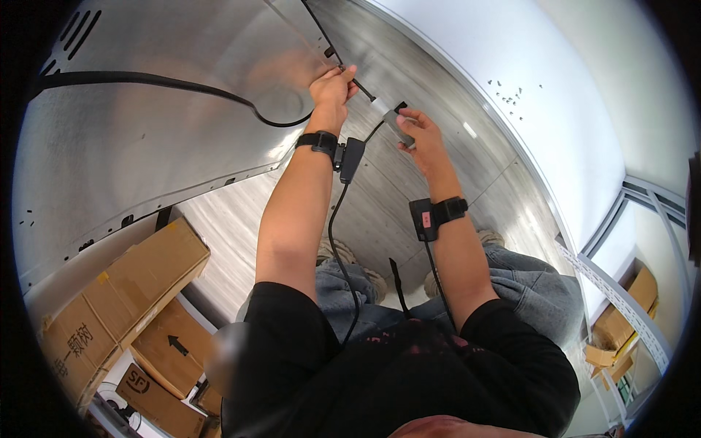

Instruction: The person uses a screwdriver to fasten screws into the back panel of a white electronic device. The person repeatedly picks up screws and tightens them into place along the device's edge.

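The long carton (131, 288) bears dark characters (79, 339), the middle box (157, 337) a black arrow (177, 345), the lower box (161, 403) a round logo (137, 379).

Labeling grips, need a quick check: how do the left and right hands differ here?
- Held thing: the left hand pinches the thin black cable; the right hand grips a grey piece with a white end.
- Backdrop: the left hand shows against the metal panel's edge, the right hand against the wood-look floor.

Shared: both are bare, with a black strap around each forearm near the wrist.
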A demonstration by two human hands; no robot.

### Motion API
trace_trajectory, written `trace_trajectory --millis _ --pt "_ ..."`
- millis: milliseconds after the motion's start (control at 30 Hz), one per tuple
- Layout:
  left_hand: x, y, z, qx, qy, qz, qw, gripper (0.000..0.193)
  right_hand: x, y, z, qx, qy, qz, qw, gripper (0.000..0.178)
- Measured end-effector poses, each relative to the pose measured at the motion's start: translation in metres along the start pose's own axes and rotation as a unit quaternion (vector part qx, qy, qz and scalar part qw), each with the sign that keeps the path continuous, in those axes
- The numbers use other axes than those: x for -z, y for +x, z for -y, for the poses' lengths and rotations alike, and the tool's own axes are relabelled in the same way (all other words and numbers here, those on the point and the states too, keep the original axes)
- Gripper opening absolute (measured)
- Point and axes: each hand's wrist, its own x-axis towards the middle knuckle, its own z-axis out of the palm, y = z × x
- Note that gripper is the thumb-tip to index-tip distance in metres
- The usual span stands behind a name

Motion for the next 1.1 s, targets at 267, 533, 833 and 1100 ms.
trace_trajectory --millis 267,533,833,1100 --pt "0.004 0.011 0.006 0.002 -0.022 0.02 1.0 0.019 0.013 0.004 -0.005 -0.066 0.063 0.055 0.994 0.035" --pt "0.003 0.003 -0.001 0.01 0.007 -0.003 1.0 0.021 -0.006 -0.011 0.019 -0.08 0.038 0.034 0.995 0.037" --pt "0.004 0.003 0.0 -0.005 0.004 0.016 1.0 0.013 -0.011 -0.01 0.007 0.07 -0.154 -0.005 0.986 0.039" --pt "0.002 0.002 0.001 0.002 0.007 0.016 1.0 0.014 -0.003 0.01 -0.012 0.172 -0.282 -0.019 0.944 0.04"
